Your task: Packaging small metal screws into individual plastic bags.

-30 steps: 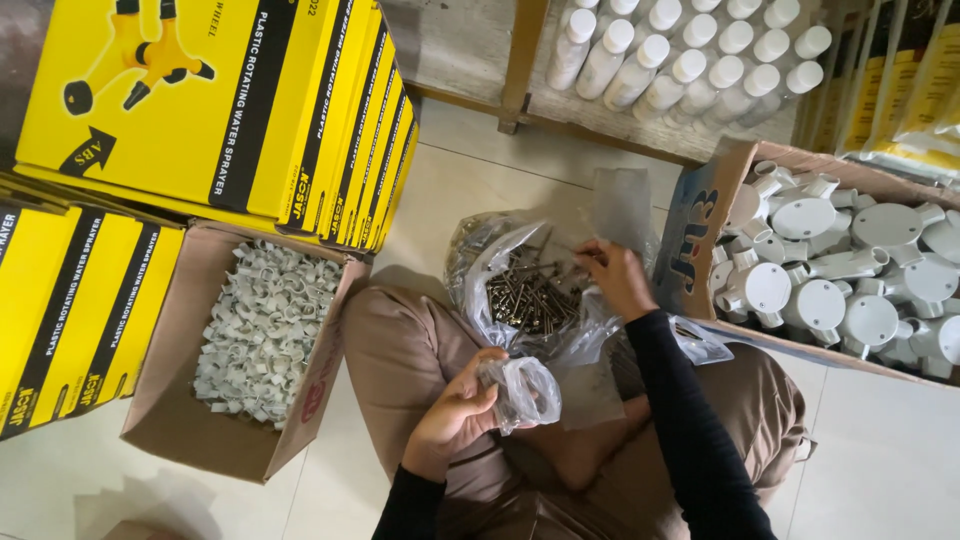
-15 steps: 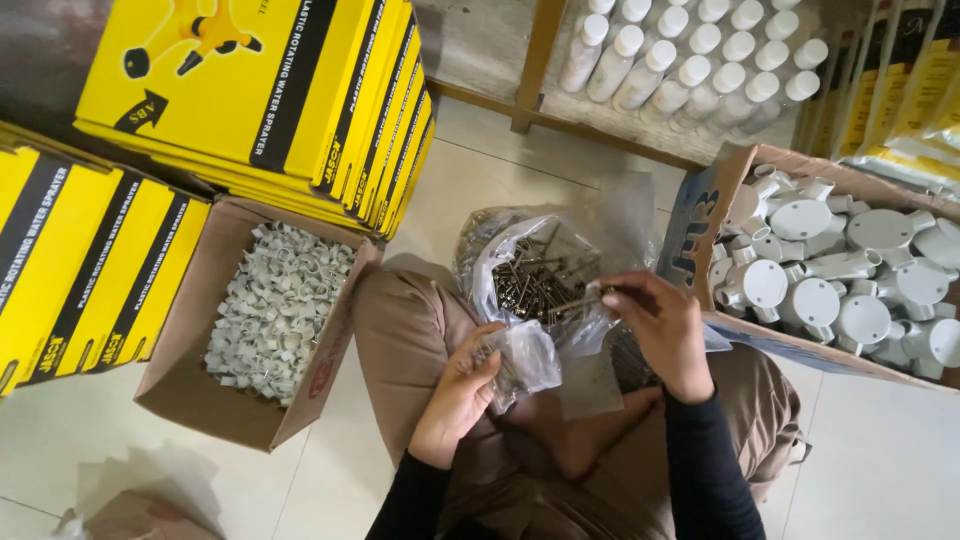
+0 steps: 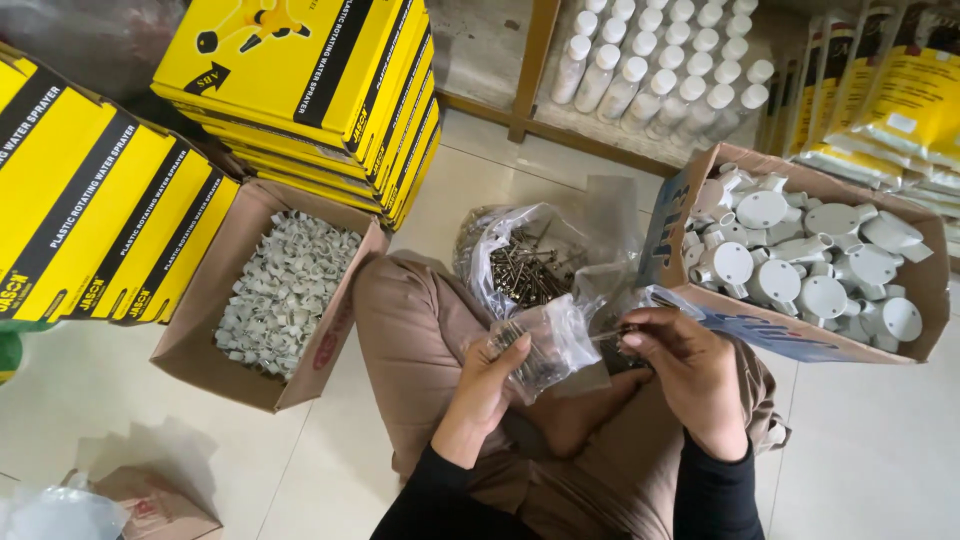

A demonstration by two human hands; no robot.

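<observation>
Small clear bag [image 3: 548,345] of nails sits over my lap, cupped by my left hand [image 3: 490,385]; my right hand [image 3: 690,365] pinches its mouth. Just beyond this grip lies the open nail sack [image 3: 520,260]; cardboard boxes [image 3: 800,260] flank it.

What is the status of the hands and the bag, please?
Left hand and right hand both grip small clear bag of nails. Larger nail bag just beyond.
</observation>
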